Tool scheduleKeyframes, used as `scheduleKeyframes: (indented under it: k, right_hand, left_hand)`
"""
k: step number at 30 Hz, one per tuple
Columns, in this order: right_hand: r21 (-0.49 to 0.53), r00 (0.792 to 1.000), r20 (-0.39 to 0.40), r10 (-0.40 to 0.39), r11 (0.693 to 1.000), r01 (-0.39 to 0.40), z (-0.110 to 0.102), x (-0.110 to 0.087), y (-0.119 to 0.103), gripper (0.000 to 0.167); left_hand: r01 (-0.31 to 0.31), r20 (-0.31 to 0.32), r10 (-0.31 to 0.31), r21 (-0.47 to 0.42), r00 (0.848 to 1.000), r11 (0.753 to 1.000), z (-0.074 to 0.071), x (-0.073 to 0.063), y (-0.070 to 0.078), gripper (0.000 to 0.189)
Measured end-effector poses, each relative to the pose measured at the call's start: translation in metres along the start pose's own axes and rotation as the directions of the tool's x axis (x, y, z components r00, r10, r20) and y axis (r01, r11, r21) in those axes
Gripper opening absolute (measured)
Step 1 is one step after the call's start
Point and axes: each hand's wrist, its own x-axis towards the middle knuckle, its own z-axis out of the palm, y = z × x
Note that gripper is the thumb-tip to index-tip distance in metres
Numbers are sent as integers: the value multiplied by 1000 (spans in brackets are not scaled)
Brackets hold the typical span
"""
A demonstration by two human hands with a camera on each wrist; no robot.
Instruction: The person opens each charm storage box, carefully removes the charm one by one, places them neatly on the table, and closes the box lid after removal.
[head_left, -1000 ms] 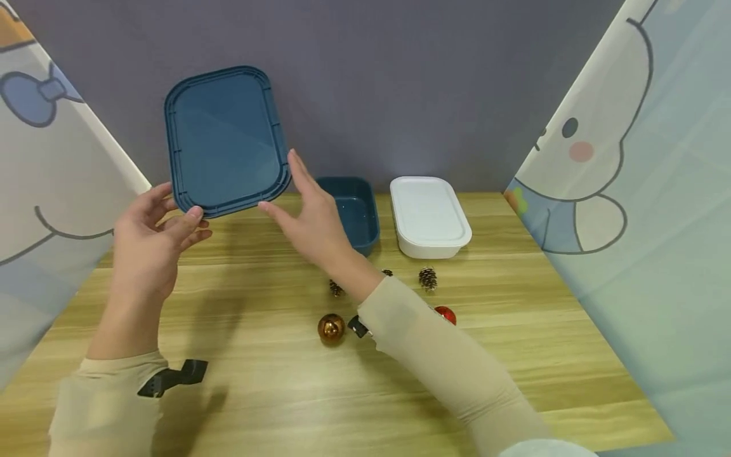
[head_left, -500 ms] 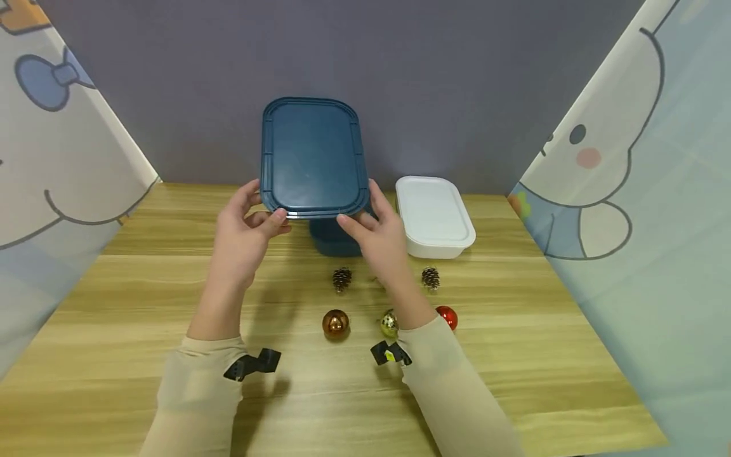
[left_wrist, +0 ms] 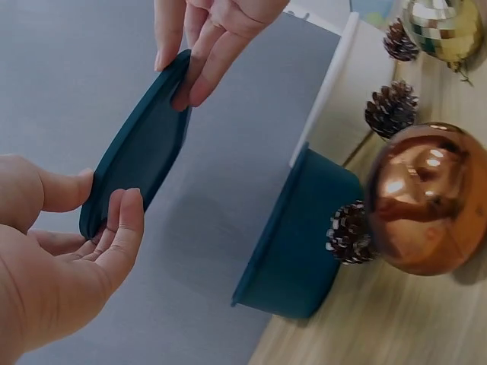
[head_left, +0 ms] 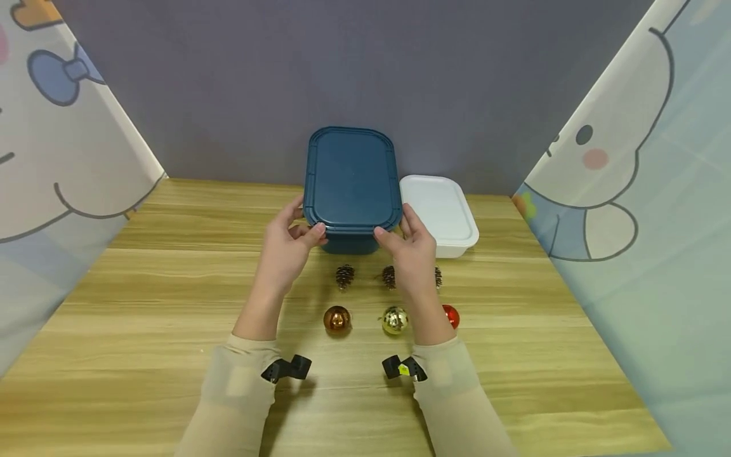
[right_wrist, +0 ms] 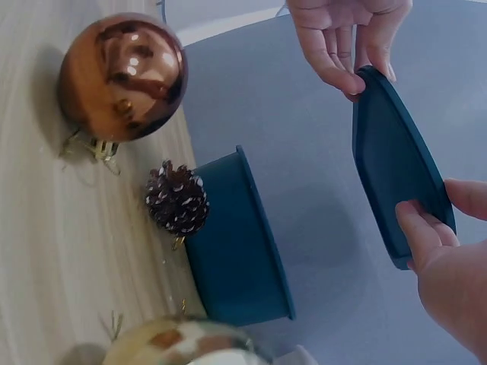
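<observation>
A dark blue lid (head_left: 353, 178) hangs in the air over the dark blue box (head_left: 349, 244), hiding most of the box in the head view. My left hand (head_left: 287, 246) pinches its near left corner, thumb on top and fingers underneath. At the near right corner my right hand (head_left: 414, 254) pinches it the same way. Both wrist views show a gap between the lid (left_wrist: 137, 148) and the open box (right_wrist: 237, 242), which stands on the table.
A white lidded box (head_left: 440, 209) stands right of the blue one. In front lie several pinecones (head_left: 345, 276), a copper ball (head_left: 337, 319), a gold ball (head_left: 395, 320) and a red ball (head_left: 451, 315). A grey wall (head_left: 365, 70) rises behind.
The lid has moved right and down, from the upper left to over the blue box. My right hand has come to grip its near right corner, and the lid has levelled.
</observation>
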Motion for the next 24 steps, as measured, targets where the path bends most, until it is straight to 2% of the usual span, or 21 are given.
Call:
scheduleKeyframes:
  k: [5, 12, 16, 20, 22, 24]
  right_hand:
    - [-31, 1000, -2, 18, 999, -18, -1, 2, 5, 83]
    - [-41, 999, 11, 32, 999, -32, 1, 2, 8, 86]
    - [61, 999, 32, 7, 998, -9, 2, 1, 7, 91]
    - [195, 997, 57, -54, 980, 41, 7, 1, 6, 101]
    - [231, 996, 58, -70, 971, 55, 11, 0, 7, 107]
    - [251, 993, 61, -100, 964, 82, 15, 0, 10, 104]
  left_hand:
    - [6, 1, -6, -2, 1000, 1000, -2, 1, -6, 68]
    - [14, -4, -14, 48, 1000, 999, -5, 1, -11, 70]
    - [24, -3, -24, 16, 1000, 1000, 0, 1, -9, 71]
    - [44, -4, -45, -33, 999, 998, 8, -2, -5, 72]
    - [51, -4, -51, -60, 999, 997, 12, -3, -3, 72]
    - [61, -6, -62, -77, 998, 995, 16, -4, -2, 72]
